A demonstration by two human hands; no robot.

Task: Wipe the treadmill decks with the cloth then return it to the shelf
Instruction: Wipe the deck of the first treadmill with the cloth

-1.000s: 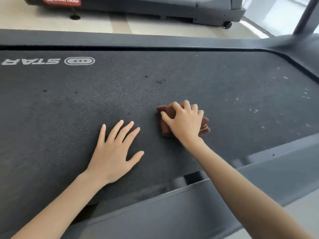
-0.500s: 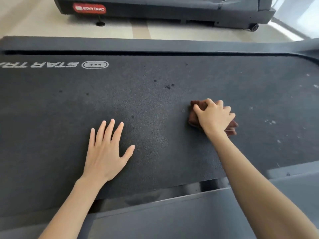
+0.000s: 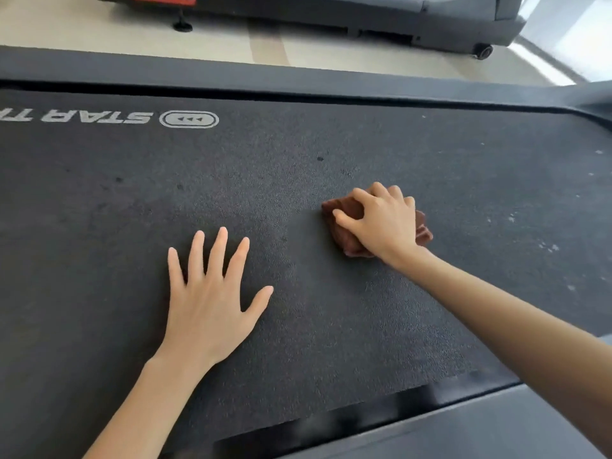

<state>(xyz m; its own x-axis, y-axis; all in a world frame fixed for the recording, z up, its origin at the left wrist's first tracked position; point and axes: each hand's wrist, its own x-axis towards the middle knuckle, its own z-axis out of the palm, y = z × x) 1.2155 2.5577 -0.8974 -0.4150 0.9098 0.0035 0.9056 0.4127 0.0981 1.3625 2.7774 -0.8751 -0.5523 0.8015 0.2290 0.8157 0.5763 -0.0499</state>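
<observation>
The dark grey treadmill deck (image 3: 331, 154) fills most of the view, with a white STAR logo at its far left. A bunched brown cloth (image 3: 344, 233) lies on the belt right of centre, and my right hand (image 3: 381, 223) presses down on it with fingers curled over it. Most of the cloth is hidden under that hand. My left hand (image 3: 212, 299) rests flat on the belt with fingers spread, to the left of the cloth and closer to me, holding nothing.
Small white specks (image 3: 546, 246) dot the belt to the right of the cloth. Grey side rails run along the far edge (image 3: 298, 77) and the near edge (image 3: 463, 432). A second treadmill (image 3: 364, 18) stands on the pale floor beyond.
My right hand slid the cloth to the right along the belt, then back a little to the left. My left hand stayed flat on the belt. The view shifted.
</observation>
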